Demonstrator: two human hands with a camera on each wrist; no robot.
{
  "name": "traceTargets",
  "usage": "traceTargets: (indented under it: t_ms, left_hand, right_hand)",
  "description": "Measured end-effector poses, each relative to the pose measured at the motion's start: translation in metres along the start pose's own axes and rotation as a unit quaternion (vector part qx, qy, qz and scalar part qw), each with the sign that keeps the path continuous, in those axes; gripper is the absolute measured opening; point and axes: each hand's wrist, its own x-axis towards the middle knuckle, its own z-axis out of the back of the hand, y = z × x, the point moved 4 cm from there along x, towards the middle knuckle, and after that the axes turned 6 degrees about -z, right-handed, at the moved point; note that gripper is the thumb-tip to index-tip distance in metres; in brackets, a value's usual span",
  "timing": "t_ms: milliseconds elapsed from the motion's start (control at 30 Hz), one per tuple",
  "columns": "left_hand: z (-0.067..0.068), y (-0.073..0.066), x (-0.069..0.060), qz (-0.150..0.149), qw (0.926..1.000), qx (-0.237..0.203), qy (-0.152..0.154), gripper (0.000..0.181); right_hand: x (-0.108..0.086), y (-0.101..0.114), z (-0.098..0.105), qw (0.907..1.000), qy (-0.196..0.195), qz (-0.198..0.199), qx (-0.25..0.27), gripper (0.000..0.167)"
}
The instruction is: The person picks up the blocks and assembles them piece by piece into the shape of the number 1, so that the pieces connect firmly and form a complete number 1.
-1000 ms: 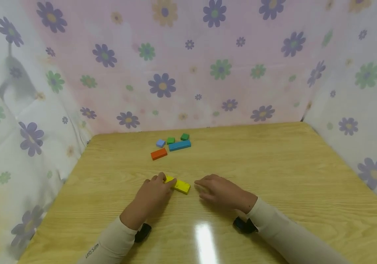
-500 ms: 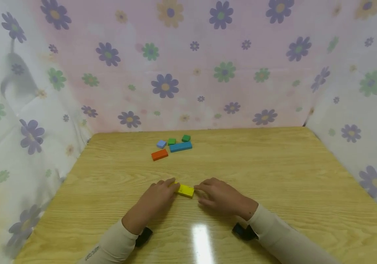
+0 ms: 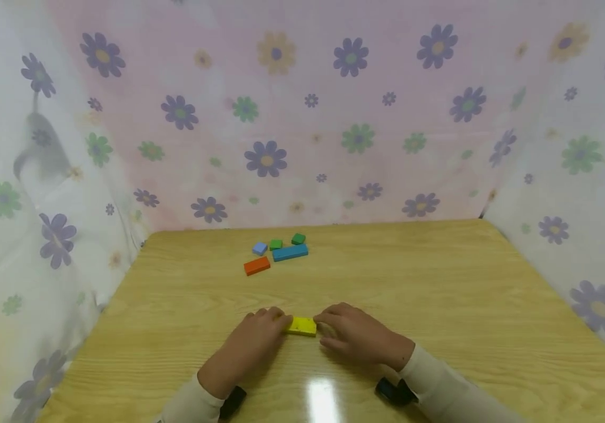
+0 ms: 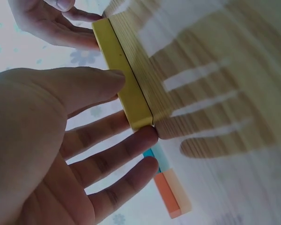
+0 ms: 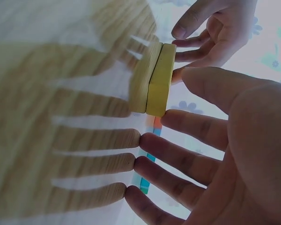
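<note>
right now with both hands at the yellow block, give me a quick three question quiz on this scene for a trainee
1. True or false: in the head view, the blue block lies farther away than the yellow block.
2. Which end of the yellow block is the right hand at in the head view? A) left B) right C) neither
3. How many green blocks show in the head view?

Key:
1. True.
2. B, right.
3. Two, both beyond the blue block.
</note>
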Motion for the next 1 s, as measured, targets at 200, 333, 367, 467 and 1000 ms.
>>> traceTargets:
  t_ms: [200,333,367,467,1000]
  left_hand:
    - [-0.001,-0.005,0.001,-0.006,0.9998,-0.017,0.001,0.020]
    - [-0.003,-0.016,0.001,-0.026,0.9990,-0.038,-0.002,0.017]
    - [-0.004,-0.018,0.001,-0.029,0.9987,-0.041,-0.005,0.017]
    - [-0.005,-0.023,0.001,-0.035,0.9982,-0.047,-0.008,0.016]
    - [-0.002,-0.004,0.001,-0.036,0.9933,-0.108,0.016,0.021]
  right_hand:
    - [0.001,0.001,0.002,0.9999,-0.006,-0.008,0.008,0.029]
    - [-0.005,0.001,-0.001,0.9998,-0.003,-0.018,0.000,0.023]
    - [-0.007,0.001,-0.002,0.9998,-0.003,-0.018,-0.002,0.022]
    - [-0.011,0.001,-0.003,0.9996,-0.004,-0.017,-0.021,0.023]
    - [-0.001,0.004,-0.001,0.9988,-0.004,0.008,-0.048,0.023]
